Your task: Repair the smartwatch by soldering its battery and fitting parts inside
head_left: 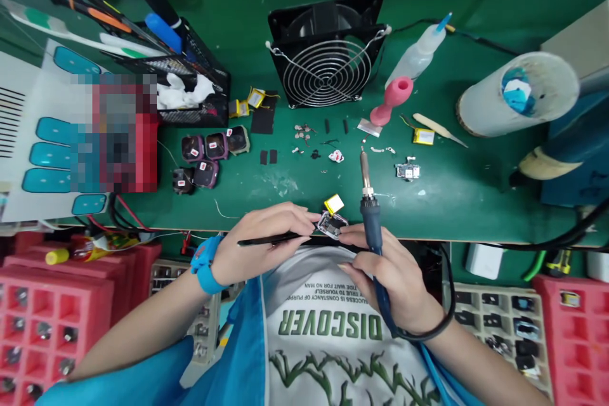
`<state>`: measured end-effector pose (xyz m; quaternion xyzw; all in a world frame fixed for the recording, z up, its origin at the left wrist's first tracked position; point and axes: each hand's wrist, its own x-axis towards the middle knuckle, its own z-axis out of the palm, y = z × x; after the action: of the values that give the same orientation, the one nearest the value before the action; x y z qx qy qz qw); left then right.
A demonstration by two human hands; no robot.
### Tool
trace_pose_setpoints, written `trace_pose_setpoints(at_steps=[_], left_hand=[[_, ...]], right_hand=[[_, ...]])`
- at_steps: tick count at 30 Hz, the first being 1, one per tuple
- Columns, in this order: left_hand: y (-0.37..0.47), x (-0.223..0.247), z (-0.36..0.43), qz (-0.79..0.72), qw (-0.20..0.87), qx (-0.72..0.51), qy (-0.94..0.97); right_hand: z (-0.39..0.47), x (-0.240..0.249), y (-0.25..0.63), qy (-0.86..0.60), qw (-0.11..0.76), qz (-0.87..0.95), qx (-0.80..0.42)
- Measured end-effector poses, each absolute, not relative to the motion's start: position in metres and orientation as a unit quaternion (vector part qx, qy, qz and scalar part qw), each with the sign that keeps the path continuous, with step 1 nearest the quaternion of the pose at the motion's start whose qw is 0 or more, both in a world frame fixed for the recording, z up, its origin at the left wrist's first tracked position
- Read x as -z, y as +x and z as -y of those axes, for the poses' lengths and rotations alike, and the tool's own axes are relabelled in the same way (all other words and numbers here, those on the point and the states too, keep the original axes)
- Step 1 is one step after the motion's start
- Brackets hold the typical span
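Left hand point(259, 242) closed on black tool point(266, 241), bracing small case point(332, 226); right hand point(397, 276) grips soldering iron point(372, 228), tip best kept clear.

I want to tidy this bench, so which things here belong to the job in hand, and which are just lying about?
Seemingly in use:
- soldering iron, right hand
- black tool, left hand
- small open device
- attached-looking yellow battery

Probably just lying about:
- fan
- squeeze bottle
- white tub
- square cases
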<state>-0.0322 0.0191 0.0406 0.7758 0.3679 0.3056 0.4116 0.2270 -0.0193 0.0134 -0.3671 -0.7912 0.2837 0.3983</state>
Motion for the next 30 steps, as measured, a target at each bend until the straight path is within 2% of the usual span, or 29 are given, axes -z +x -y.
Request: trace_pose_setpoints(at_steps=[11, 23, 30], left_hand=[[-0.0281, -0.0379, -0.0245, -0.365, 0.415, -0.273, 0.787], [-0.0235, -0.0316, -0.0167, -0.391, 0.419, -0.330, 0.750], [-0.0254, -0.0296, -0.0154, -0.387, 0.426, -0.321, 0.752]], right_hand=[[0.0189, -0.0115, 0.2270, -0.373, 0.386, 0.802, -0.263], [0.0190, -0.0117, 0.2268, -0.377, 0.388, 0.799, -0.261], [0.0189, -0.0125, 0.2271, -0.378, 0.389, 0.799, -0.260]])
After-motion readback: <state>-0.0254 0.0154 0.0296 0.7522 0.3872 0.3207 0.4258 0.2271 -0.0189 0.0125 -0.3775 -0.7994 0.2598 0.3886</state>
